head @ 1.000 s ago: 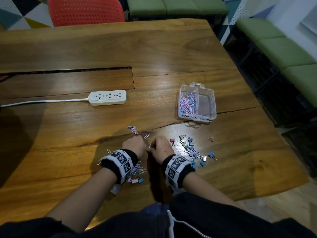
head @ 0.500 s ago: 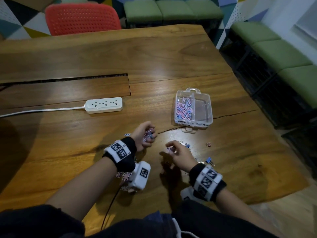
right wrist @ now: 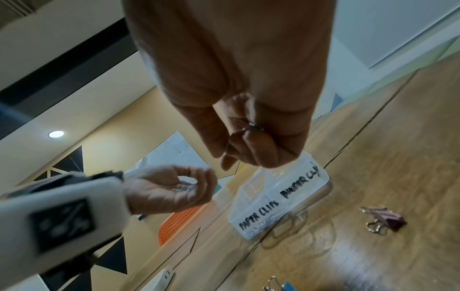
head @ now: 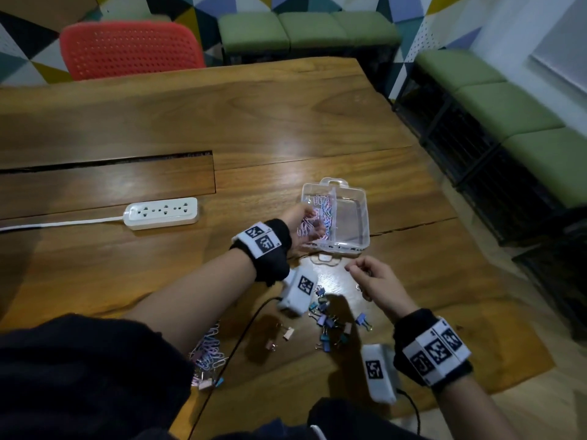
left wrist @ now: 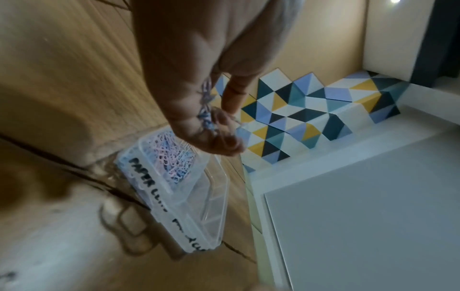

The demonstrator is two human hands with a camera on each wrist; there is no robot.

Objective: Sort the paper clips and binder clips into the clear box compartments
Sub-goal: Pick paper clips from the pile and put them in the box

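Paper clips over the labelled clear box

Paper clips (head: 309, 225) in pink and blue lie cupped in the left hand (head: 303, 228), its grip curled round them, right above the left compartment of the clear box (head: 355, 217), which already holds a heap of the same clips. The box's near wall carries handwritten black marker: "PAPER CLIPS" under the left compartment; the right label is blurred and reads roughly "BINDER CL...". The right compartment looks bare. The right hand (head: 376, 282) hovers just near of the box, its grip pinching a small metal clip (right wrist: 251, 128); which sort it is cannot be told.

Binder clips (head: 330, 322) in blue, purple and pink are scattered on the tabletop (head: 254, 122) near the person, and more paper clips are piled (head: 208, 352) to the near left. Both wrists wear black bands with black-and-white square markers.

The tabletop is glossy brown wood with a dark crack and a recessed panel. A white power strip (head: 162, 212) lies to the left. Beyond stand a red perforated chair (head: 130, 49), green cushioned benches (head: 305, 30) and a wall of coloured triangles.
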